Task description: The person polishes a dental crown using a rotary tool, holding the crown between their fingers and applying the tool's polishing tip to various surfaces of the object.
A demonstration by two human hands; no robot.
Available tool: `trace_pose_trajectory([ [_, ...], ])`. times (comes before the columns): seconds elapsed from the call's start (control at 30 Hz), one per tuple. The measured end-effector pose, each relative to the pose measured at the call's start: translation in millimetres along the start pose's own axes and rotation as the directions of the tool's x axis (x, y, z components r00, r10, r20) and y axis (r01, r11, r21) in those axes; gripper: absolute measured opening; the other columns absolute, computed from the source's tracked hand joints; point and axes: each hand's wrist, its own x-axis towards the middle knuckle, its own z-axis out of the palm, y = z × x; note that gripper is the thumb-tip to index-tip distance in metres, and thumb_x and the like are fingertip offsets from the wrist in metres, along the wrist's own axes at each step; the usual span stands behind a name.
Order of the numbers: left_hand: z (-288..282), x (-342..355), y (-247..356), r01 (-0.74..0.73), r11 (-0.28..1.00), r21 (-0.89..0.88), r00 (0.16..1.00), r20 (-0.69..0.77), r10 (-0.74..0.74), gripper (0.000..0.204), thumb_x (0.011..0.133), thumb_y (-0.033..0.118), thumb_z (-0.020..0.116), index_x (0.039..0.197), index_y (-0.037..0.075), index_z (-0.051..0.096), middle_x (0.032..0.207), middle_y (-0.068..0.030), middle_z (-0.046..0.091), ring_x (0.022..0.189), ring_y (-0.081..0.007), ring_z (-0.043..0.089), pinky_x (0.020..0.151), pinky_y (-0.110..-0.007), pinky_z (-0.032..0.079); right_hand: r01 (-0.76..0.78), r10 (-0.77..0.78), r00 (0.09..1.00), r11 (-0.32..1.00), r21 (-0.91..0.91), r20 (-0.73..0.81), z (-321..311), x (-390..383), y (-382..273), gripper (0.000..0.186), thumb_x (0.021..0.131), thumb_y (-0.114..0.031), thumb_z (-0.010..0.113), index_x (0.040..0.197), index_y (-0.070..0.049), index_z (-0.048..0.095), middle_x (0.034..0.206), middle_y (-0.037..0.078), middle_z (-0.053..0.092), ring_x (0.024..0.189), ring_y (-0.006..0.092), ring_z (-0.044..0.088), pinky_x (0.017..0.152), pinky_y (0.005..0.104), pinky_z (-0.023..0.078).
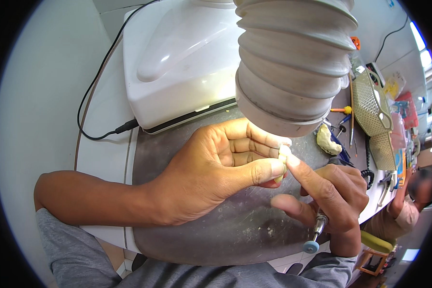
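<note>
My left hand (pixel 201 163) pinches a small pale-yellow, tooth-like piece (pixel 284 154) between thumb and fingertips, just below the mouth of the hose. The fingers hide part of the piece. My right hand (pixel 336 192) is curled around a metal rotary handpiece (pixel 321 222), with its index fingertip stretched out to the piece and its thumb held apart. From the lower side of that hand the handpiece points down toward me, ending in a pale blue disc (pixel 311 246). The disc is away from the piece.
A wide ribbed hose (pixel 293 67) hangs over my hands. Behind stands a white machine housing (pixel 187 67) with a black cable (pixel 83 115). At right lie a cream plaster-like lump (pixel 327 140), tools and a woven basket (pixel 369 103). Another person (pixel 398 216) sits far right.
</note>
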Motion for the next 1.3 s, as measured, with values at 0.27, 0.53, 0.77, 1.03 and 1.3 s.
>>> trace_pose_trajectory([
  [0.27, 2, 0, 2, -0.023, 0.999, -0.022, 1.000, 0.004, 0.023, 0.040, 0.090, 0.001, 0.058, 0.127, -0.004, 0.044, 0.116, -0.0141, 0.058, 0.107, -0.0186, 0.059, 0.092, -0.032, 0.051, 0.110, -0.108, 0.994, 0.985, 0.133, -0.022, 0, 6, 5, 0.041, 0.072, -0.023, 0.080, 0.103, 0.002, 0.068, 0.053, -0.003, 0.046, 0.042, 0.0072, 0.046, 0.037, 0.0235, 0.034],
  [0.53, 1, 0, 2, -0.007, 0.999, 0.034, 1.000, 0.002, 0.007, 0.039, 0.088, 0.000, 0.060, 0.125, -0.005, 0.047, 0.116, -0.0146, 0.059, 0.107, -0.0186, 0.059, 0.095, -0.031, 0.050, -0.008, 0.008, 1.000, 0.999, 0.047, 0.011, 0, 1, -2, 0.050, 0.068, -0.042, 0.079, 0.103, -0.008, 0.071, 0.054, -0.004, 0.051, 0.046, 0.0094, 0.050, 0.047, 0.0222, 0.036],
  [0.77, 0, -1, 2, -0.028, 0.999, 0.029, 1.000, 0.012, 0.028, 0.036, 0.088, 0.000, 0.061, 0.122, -0.006, 0.049, 0.113, -0.0164, 0.060, 0.107, -0.0210, 0.060, 0.095, -0.034, 0.050, -0.068, 0.069, 0.998, 0.997, 0.047, -0.010, -3, 3, 0, 0.051, 0.063, -0.055, 0.075, 0.075, -0.007, 0.063, 0.052, -0.002, 0.047, 0.045, 0.0119, 0.048, 0.045, 0.0257, 0.033],
  [1.03, 2, -2, 1, -0.051, 0.989, 0.140, 0.999, 0.006, 0.051, 0.035, 0.085, -0.001, 0.064, 0.117, -0.006, 0.051, 0.114, -0.0170, 0.061, 0.107, -0.0212, 0.060, 0.095, -0.033, 0.049, -0.354, 0.344, 0.925, 0.934, 0.039, 0.165, 2, 9, 6, 0.067, 0.059, -0.066, 0.072, 0.058, -0.005, 0.045, 0.049, 0.006, 0.036, 0.042, 0.0223, 0.037, 0.042, 0.0339, 0.029],
  [1.3, 1, -2, -5, -0.106, 0.976, 0.189, 0.994, -0.018, 0.111, 0.023, 0.083, -0.003, 0.066, 0.103, -0.005, 0.056, 0.106, -0.0135, 0.061, 0.105, -0.0195, 0.060, 0.092, -0.032, 0.050, -0.411, 0.391, 0.872, 0.911, 0.007, 0.296, 4, 10, 4, 0.065, 0.063, -0.062, 0.072, 0.059, -0.003, 0.045, 0.049, 0.010, 0.039, 0.043, 0.0290, 0.038, 0.044, 0.0359, 0.033],
])
